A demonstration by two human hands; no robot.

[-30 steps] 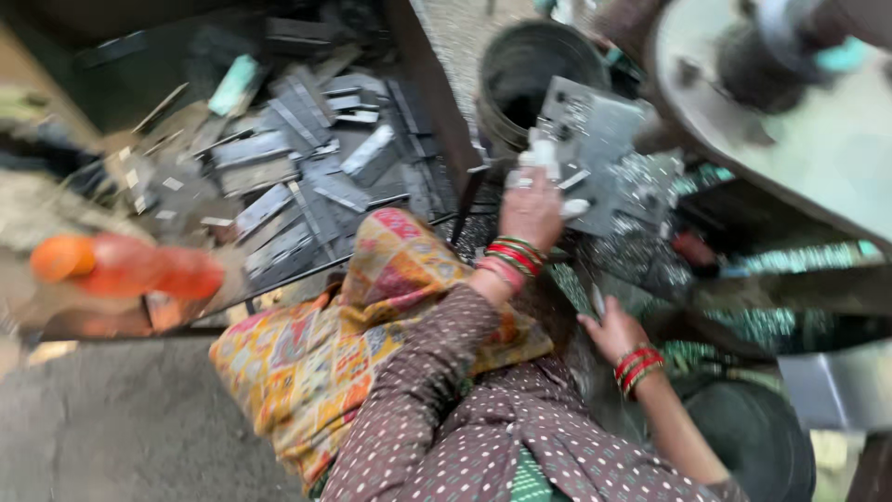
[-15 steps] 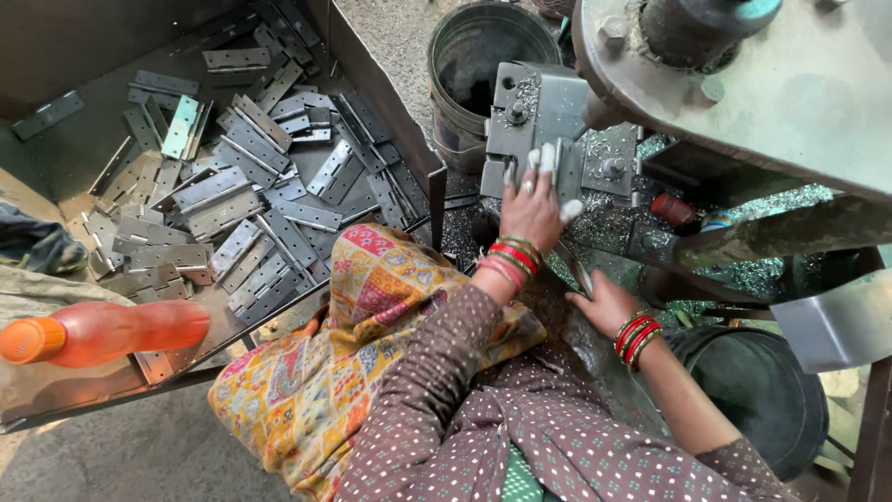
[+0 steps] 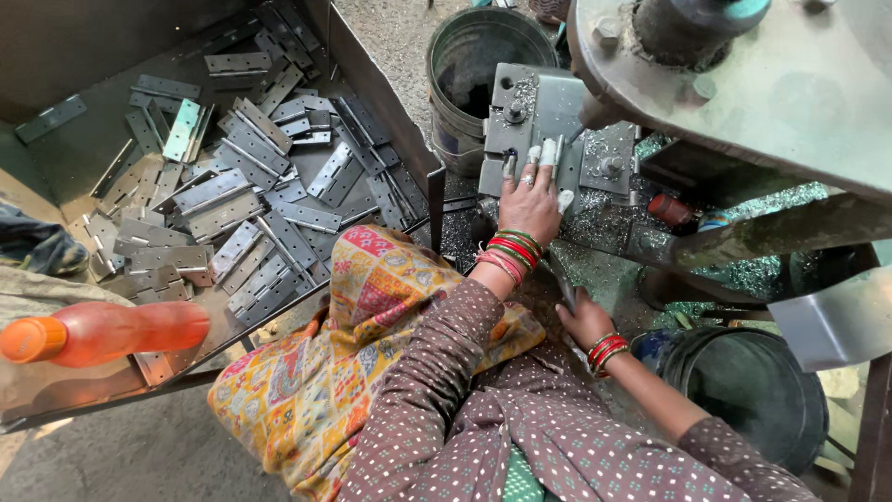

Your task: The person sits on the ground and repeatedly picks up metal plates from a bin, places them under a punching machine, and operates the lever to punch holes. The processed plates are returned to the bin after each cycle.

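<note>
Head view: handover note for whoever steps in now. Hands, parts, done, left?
Left hand: fingers flat on the metal plate on the press bed, pressing it down, not gripping.
Right hand: closed around a dark lever handle low by the machine.
Parts: flat metal hinges heaped in the tray on the left; metal bucket behind the bed; shavings around it.
Done: a piece sits on the bed.
Left: the heap; its processed share cannot be told.

View swings left and steadies: more of the hinge tray [image 3: 65, 167] shows. Left hand [image 3: 530, 206] sits slightly further onto the metal plate [image 3: 544, 107]. Right hand [image 3: 583, 321] drops lower, closed on a dark lever [image 3: 560, 279].
</note>
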